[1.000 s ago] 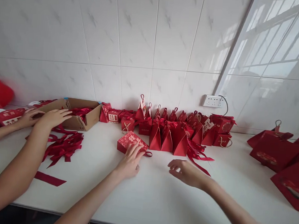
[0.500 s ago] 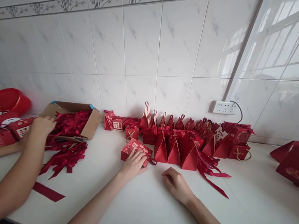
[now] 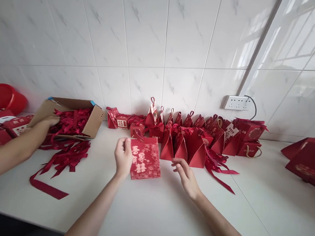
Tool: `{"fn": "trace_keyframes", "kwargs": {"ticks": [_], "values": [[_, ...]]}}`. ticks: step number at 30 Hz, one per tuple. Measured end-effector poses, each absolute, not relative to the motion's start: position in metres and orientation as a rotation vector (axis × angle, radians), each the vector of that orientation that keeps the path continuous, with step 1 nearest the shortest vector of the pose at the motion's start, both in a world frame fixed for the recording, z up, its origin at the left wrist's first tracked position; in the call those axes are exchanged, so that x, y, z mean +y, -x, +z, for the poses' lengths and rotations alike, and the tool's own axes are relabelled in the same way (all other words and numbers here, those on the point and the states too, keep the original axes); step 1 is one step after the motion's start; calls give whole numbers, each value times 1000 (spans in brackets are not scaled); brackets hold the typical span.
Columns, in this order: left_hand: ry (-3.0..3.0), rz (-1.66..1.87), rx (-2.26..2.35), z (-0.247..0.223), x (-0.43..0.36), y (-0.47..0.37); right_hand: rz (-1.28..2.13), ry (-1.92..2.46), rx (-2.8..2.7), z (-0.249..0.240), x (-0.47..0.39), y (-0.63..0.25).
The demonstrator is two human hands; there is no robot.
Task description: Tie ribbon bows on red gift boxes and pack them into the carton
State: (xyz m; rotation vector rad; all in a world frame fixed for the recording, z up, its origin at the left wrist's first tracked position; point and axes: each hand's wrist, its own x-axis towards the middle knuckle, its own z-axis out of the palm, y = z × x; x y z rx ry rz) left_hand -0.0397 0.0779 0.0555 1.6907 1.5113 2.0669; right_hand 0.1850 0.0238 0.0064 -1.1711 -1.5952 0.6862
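My left hand (image 3: 123, 158) grips a red gift box (image 3: 146, 159) by its left side, thumb on the front. The box is raised upright, with pale lettering and a floral pattern facing me and a ribbon loop at its top. To the right of the box, my right hand (image 3: 183, 173) holds nothing, its fingers loosely curled and a little apart. Just behind that hand stand several red triangular gift boxes (image 3: 197, 151). Loose dark-red ribbons (image 3: 219, 163) lie to the right of them.
A co-worker's arm (image 3: 21, 141) reaches into a cardboard box (image 3: 94, 122) of red ribbons, and more ribbons (image 3: 65, 156) spill in front. A red basin (image 3: 15, 99) stands at far left. Red bags (image 3: 307, 171) sit at right. A power strip (image 3: 238, 102) is on the tiled wall.
My left hand has lifted the red gift box from the table and turned it upright. My right hand's fingers have loosened. The co-worker's hand has moved into the ribbon box, and the view has tilted down.
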Motion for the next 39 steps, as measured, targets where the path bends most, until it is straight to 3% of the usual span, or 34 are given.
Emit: {"fn": "trace_keyframes", "kwargs": {"ticks": [8, 18, 39], "values": [[-1802, 1752, 1196, 22, 32, -24, 533, 1073, -1510, 32, 5, -179], [-1970, 1358, 701, 66, 48, -12, 477, 1051, -1514, 37, 2, -177], [-2175, 1515, 564, 58, 25, -17, 441, 971, -1483, 28, -7, -169]]}}
